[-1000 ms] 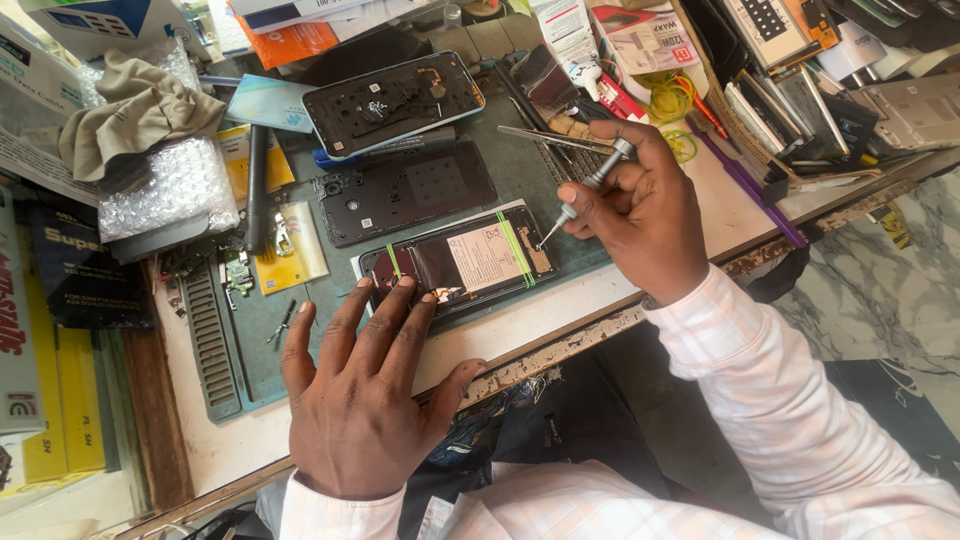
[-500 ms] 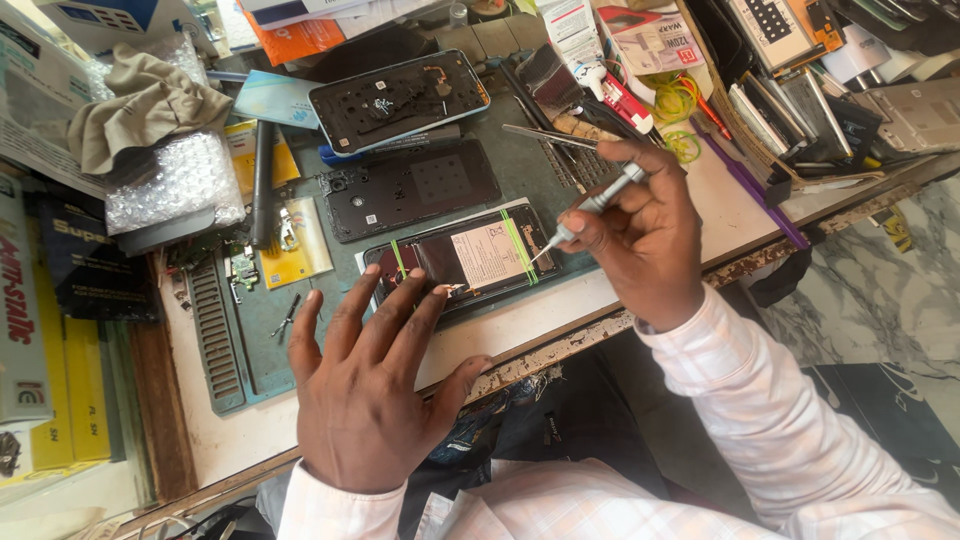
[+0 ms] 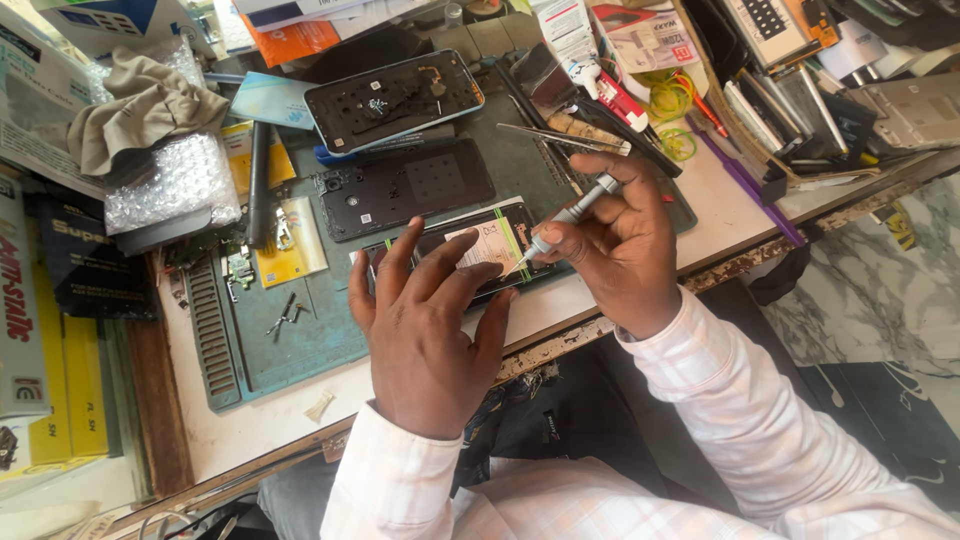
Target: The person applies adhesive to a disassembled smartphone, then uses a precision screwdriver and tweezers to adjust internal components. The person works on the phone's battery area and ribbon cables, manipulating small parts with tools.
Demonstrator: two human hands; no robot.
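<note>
An opened phone (image 3: 487,243) with its battery showing lies on a green work mat (image 3: 300,330) near the bench's front edge. My left hand (image 3: 428,330) rests spread on the phone's left half, fingers pressing it down. My right hand (image 3: 620,245) grips a small silver screwdriver (image 3: 572,214) like a pen, its tip touching the phone's right side beside the battery.
Behind the phone lie a black back cover (image 3: 405,187) and a phone frame (image 3: 393,98). Tweezers (image 3: 562,137), a black rod (image 3: 259,180), small loose parts (image 3: 283,312), bubble wrap (image 3: 170,185), a cloth (image 3: 140,105) and boxes crowd the bench.
My left hand has slid up and right onto the phone. My right hand has lowered the screwdriver so its tip meets the phone.
</note>
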